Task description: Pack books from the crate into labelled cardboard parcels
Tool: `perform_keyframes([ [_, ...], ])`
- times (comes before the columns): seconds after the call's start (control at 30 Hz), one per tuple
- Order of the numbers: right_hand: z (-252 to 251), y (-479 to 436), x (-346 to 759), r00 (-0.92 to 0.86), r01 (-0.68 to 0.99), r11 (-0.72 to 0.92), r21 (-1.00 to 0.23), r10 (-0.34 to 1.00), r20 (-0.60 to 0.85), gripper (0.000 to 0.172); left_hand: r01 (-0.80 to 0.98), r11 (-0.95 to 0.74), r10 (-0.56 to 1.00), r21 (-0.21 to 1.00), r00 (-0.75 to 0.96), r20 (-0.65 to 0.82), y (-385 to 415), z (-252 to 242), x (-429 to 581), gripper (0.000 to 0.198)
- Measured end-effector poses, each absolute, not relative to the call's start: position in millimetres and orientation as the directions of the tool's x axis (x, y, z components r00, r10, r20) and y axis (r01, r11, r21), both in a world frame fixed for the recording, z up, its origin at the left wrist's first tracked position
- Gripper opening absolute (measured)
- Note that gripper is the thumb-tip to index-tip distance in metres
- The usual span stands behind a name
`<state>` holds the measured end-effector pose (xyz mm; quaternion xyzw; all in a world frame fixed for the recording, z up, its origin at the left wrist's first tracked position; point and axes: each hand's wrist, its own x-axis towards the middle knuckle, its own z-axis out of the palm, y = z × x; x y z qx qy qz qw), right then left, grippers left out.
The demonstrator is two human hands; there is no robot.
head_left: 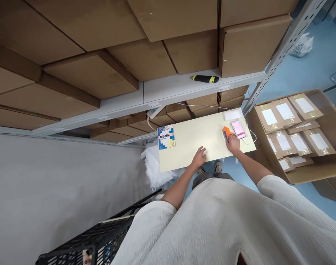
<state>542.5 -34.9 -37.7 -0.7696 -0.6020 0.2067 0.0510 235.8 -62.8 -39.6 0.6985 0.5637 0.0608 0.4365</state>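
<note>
My right hand is closed around an orange and dark handheld device that looks like a barcode scanner, held over the right part of a pale yellow board-like table. Just beside it lies a phone with a pink, blurred-out screen. At the near edge of the table, my left hand rests with its fingers apart, holding nothing. A blue, white and yellow book lies at the table's left end, out of reach of both hands' fingers.
Metal shelving full of cardboard boxes rises ahead, with a black-and-yellow utility knife on its ledge. To the right, a large open carton holds several labelled parcels. A black plastic crate stands at lower left, near white wrapping.
</note>
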Motion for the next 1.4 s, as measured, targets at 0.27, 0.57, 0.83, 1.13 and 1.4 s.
perform_keyframes([
  [0.27, -19, -37, 540, 0.093, 0.917, -0.117, -0.380, 0.992, -0.080, 0.028, 0.723, 0.021, 0.863, 0.691, 0.336, -0.378, -54, -33, 241, 0.049],
  [0.57, -2, -24, 482, -0.173, 0.906, 0.114, -0.407, 0.979, -0.111, 0.034, 0.668, 0.113, 0.941, 0.736, 0.165, -0.294, -75, -37, 214, 0.053],
  [0.83, 9, -23, 406, -0.447, 0.815, 0.359, -0.455, 0.889, -0.098, 0.037, 0.607, 0.246, 0.966, 0.756, -0.088, -0.244, -126, -27, 160, 0.055],
  [1.13, 25, -73, 285, -0.697, 0.646, 0.603, -0.467, 0.716, -0.038, 0.035, 0.512, 0.325, 0.921, 0.795, -0.361, -0.145, -237, -12, 83, 0.053],
  [1.4, 14, -176, 198, -0.790, 0.552, 0.710, -0.437, 0.614, 0.000, 0.033, 0.480, 0.359, 0.862, 0.800, -0.500, -0.086, -364, -16, 33, 0.054],
])
